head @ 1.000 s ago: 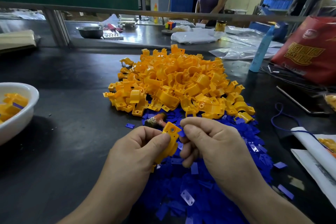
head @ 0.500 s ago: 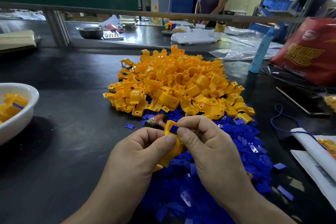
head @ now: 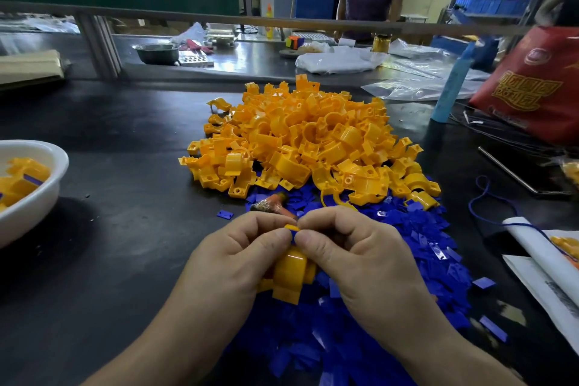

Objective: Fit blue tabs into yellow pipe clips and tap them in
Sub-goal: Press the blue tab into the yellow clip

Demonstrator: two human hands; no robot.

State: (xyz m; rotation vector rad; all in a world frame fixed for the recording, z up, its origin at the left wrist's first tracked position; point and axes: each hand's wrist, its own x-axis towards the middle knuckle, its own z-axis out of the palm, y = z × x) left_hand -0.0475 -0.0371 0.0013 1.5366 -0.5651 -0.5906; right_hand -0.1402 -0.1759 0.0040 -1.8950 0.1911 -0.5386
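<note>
- Yellow clip (head: 289, 273) sits in the left hand (head: 232, 263), fingers curled round it.
- Right hand (head: 354, 257) pinches a blue tab (head: 294, 230) against the clip's top.

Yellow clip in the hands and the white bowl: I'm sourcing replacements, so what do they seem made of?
The yellow clip looks like moulded plastic, smooth and semi-glossy: soft highlights on its curved back, crisp moulded edges. The white bowl is glossy with a thick rounded rim; plastic or glazed ceramic, cannot tell which.
</note>
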